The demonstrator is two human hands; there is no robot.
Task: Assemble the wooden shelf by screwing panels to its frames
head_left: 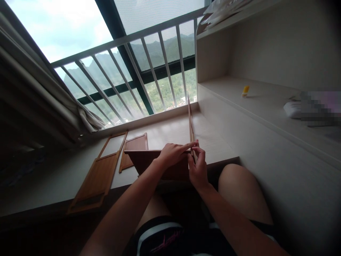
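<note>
A dark reddish-brown wooden panel (149, 163) is tilted above my lap, its top edge toward me. A second wooden panel (190, 121) stands nearly edge-on and meets the first one at its right corner. My left hand (173, 153) lies over the top edge of the tilted panel, its fingers reaching to that corner. Just below them my right hand (198, 169) pinches the near end of the edge-on panel. Fingers hide the joint itself, so I cannot tell how the two pieces fit together.
On the pale window ledge (167, 129) to the left lie a light-brown wooden frame with a panel (99, 174) and a smaller reddish panel (135, 142). A small yellow-capped bottle (245, 91) stands on the right shelf (223, 85). Railings (149, 60) and a curtain (39, 81) border the window.
</note>
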